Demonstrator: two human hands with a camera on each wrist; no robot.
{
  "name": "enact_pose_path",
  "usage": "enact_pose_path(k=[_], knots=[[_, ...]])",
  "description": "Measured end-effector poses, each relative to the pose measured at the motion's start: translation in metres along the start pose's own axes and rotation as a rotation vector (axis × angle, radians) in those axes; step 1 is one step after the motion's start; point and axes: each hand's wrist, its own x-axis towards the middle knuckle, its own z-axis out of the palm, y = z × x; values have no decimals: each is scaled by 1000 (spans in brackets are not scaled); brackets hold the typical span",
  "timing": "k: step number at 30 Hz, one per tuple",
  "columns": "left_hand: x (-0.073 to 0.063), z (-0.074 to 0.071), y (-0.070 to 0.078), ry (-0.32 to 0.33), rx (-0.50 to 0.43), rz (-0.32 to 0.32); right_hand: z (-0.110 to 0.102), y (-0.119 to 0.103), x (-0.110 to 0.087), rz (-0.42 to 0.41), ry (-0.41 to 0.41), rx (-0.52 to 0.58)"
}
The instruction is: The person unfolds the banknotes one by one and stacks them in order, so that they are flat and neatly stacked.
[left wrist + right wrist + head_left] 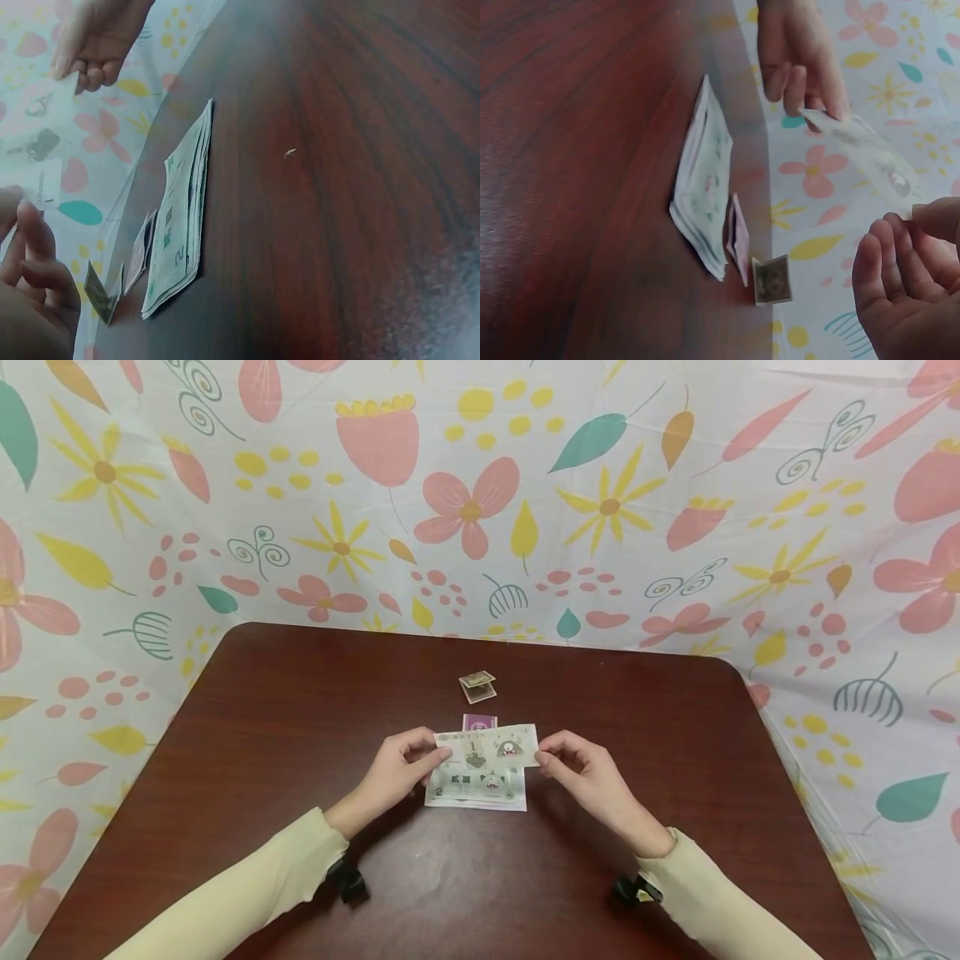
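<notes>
Both hands hold a pale play banknote (486, 748) marked 1 flat in the air above the table. My left hand (393, 768) pinches its left end between thumb and fingers. At the opposite end, my right hand (588, 777) pinches the edge the same way. Under it on the table lies a stack of greenish notes (472, 793), the top one marked 2, partly covered in the head view. The left wrist view shows the stack's several layers (176, 225) side-on, below the raised note. In the right wrist view the held note (877, 157) bends slightly.
Behind the stack lies a purple folded note (480, 722), partly hidden by the held one. Farther back, a small brown folded note (477, 687) stands partly open. The dark wooden table (300, 710) meets a flower-printed cloth (465, 585) at its back and sides.
</notes>
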Motion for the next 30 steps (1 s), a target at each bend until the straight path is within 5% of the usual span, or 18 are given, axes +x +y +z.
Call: enact_pose_path(k=[13,24,30], knots=[[-9,1,-1,14,172,2,12,13,-5,-22,48,-69],[-17,3,-1,21,318,33,19,19,-10,-170,41,-261],[-19,2,-6,-35,484,177,25,26,-9,-135,-8,-314]])
